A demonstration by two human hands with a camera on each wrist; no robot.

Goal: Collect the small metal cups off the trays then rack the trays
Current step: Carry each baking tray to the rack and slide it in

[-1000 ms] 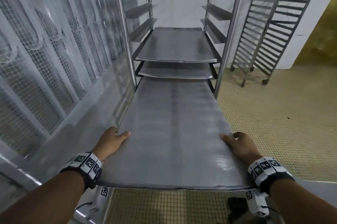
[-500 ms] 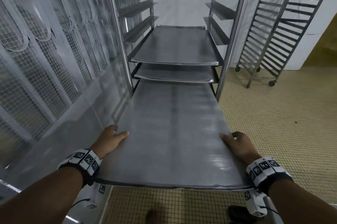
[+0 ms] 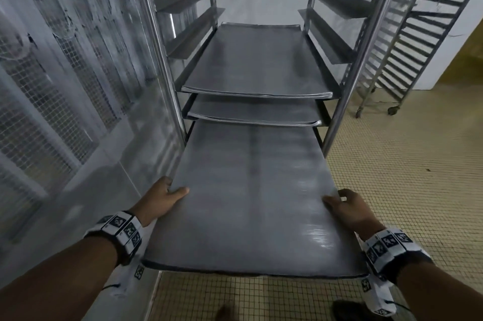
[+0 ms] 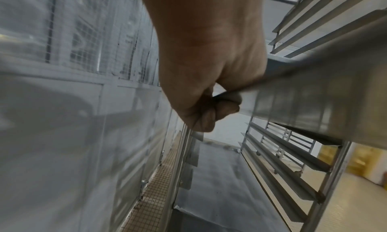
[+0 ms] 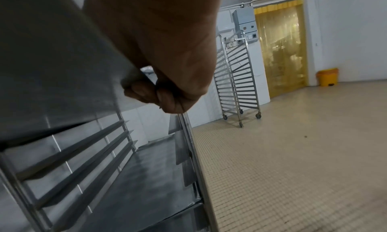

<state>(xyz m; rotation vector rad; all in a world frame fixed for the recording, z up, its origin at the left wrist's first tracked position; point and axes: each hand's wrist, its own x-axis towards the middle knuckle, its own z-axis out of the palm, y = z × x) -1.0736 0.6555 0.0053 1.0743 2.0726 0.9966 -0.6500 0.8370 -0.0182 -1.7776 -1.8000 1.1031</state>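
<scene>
I hold a large flat metal tray (image 3: pixel 251 190) level in front of me, its far end inside the steel rack (image 3: pixel 347 80). My left hand (image 3: pixel 163 196) grips the tray's left edge, thumb on top and fingers curled underneath. My right hand (image 3: pixel 345 207) grips the right edge the same way. The left wrist view shows the left hand (image 4: pixel 209 106) curled round the tray rim (image 4: pixel 293 73); the right wrist view shows the right hand (image 5: pixel 159 93) on the tray's underside edge (image 5: pixel 62 70). Two other trays (image 3: pixel 256 64) sit on rack runners above. No cups are in view.
A mesh-panelled wall (image 3: pixel 65 85) runs close along my left. A second, empty wheeled rack (image 3: pixel 418 33) stands at the back right, also seen as the empty rack (image 5: pixel 238 79). Tiled floor (image 3: pixel 405 164) spreads to the right toward a yellow strip curtain (image 5: pixel 280 50) and yellow bin (image 5: pixel 326 76).
The rack has come closer and the tray's far end has slid further in under the two racked trays. Both hands keep the same grip on the tray edges.
</scene>
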